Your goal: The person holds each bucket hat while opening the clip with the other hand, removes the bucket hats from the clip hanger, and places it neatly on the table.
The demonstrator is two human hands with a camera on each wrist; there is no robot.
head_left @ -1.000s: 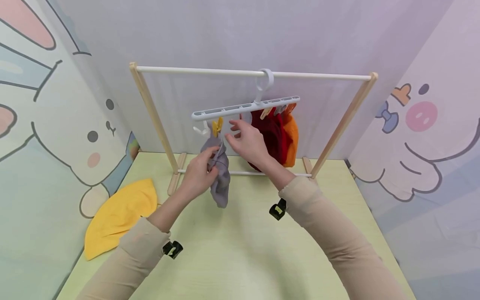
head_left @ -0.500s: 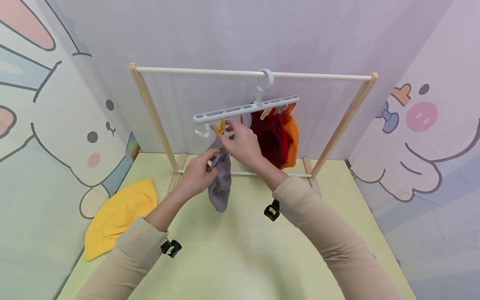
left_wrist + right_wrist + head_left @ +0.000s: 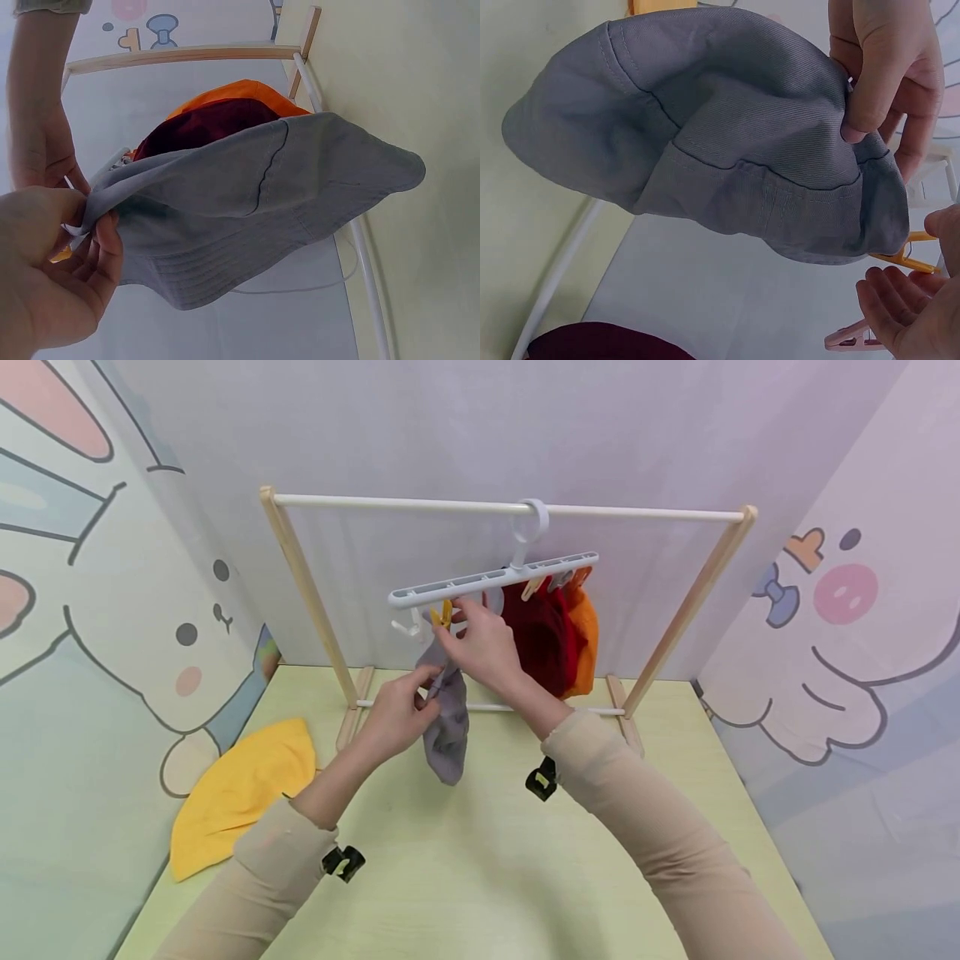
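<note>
Where the left hand (image 3: 399, 712) pinches, the gray hat (image 3: 448, 737) hangs lengthwise. Above, the right hand (image 3: 486, 645) grips the yellow clip (image 3: 446, 612).

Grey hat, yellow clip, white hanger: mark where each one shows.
Grey hat (image 3: 229, 189): left wrist view, on its cloth, just left of the dark seam.
Yellow clip (image 3: 447, 612): head view, on one of its two arms.
White hanger (image 3: 480, 583): head view, on its long slotted bar.
</note>
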